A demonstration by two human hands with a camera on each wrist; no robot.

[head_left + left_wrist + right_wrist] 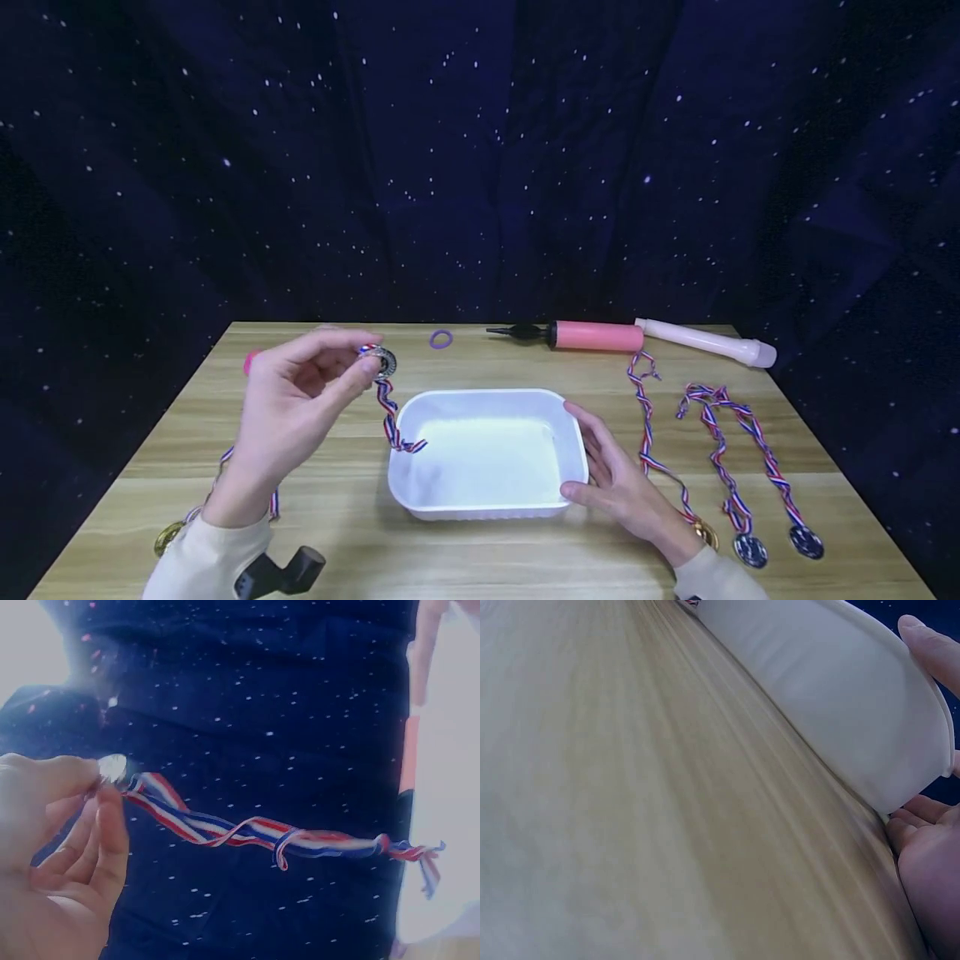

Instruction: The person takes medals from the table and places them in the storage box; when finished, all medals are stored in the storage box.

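Observation:
Between thumb and forefinger, my left hand (288,404) pinches a silver-coloured medal (386,363) above the table. Its twisted red, white and blue ribbon (300,840) hangs down, the loose end over the left side of a white plastic tub (487,513). My right hand (618,483) holds the tub at its right end. The right wrist view has the thumb (934,652) at the rim and the other fingers low by the tub's wall (832,697). Nothing lies inside the tub.
Right of the tub lie a gold medal (705,534) and two dark silver medals (750,550) with ribbons. Another gold medal (167,537) is partly hidden by my left arm. Behind are a purple ring (441,339), a pink hand pump (598,336) and a pale pink stick (697,340).

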